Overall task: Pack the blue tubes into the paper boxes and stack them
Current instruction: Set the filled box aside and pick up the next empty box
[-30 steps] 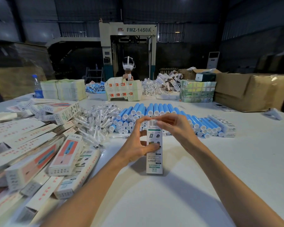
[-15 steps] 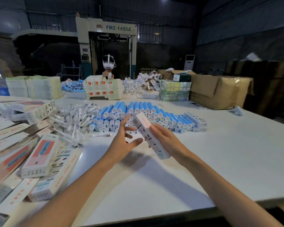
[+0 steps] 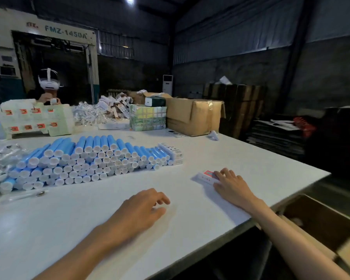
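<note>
A packed white paper box (image 3: 205,176) with a red panel lies flat on the white table (image 3: 240,158) near its right edge. My right hand (image 3: 230,183) rests on the box's near end, fingers spread over it. My left hand (image 3: 143,207) hovers low over the bare table in front of me, fingers loosely curled, holding nothing. A big pile of blue tubes (image 3: 85,158) with white caps lies across the table's middle. Two packed boxes (image 3: 171,152) lie against the pile's right end.
Clear plastic-wrapped parts (image 3: 0,164) lie left of the tubes. A person with a white headset (image 3: 49,85) sits across the table behind printed cartons (image 3: 35,120). A brown carton (image 3: 192,118) stands at the far right. An open cardboard box (image 3: 319,225) sits below the table's right edge.
My right hand carried the box to the right and laid it flat on the table. My left hand let go and dropped low. The view swung right.
</note>
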A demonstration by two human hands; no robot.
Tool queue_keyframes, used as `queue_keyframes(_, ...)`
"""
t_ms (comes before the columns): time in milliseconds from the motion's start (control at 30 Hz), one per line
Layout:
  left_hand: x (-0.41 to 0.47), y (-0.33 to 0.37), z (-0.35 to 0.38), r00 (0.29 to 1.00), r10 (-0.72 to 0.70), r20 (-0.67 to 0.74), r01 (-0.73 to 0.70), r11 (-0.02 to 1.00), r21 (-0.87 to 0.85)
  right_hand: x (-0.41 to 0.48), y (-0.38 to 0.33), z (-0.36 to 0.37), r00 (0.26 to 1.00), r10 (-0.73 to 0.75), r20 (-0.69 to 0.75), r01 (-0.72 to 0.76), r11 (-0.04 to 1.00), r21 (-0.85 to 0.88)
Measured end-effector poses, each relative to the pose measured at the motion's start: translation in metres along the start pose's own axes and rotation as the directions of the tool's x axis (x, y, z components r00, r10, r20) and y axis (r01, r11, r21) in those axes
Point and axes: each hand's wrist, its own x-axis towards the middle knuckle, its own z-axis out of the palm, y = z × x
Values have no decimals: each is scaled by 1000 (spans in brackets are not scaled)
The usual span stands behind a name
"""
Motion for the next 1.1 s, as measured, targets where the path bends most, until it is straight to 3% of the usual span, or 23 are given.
queue_keyframes(167, 0, -4, 32, 989, 124, -82, -119, 991, 63, 11, 68, -12, 980, 200, -11, -199, 979, 53)
queue_keyframes(400, -1, -2, 42, 948, 215, -235, -173, 967, 185, 21, 125, -17, 913, 405, -47, -407, 912, -57)
queue_keyframes(833, 7, -7, 53, 888, 314, -336, -246, 942, 230, 24, 170, -14, 835, 544, -79, -549, 832, -81)
queue_keyframes(1100, 3, -6, 49, 922, 261, -285, -199, 953, 228, 21, 168, -14, 823, 561, -90, -567, 822, -57)
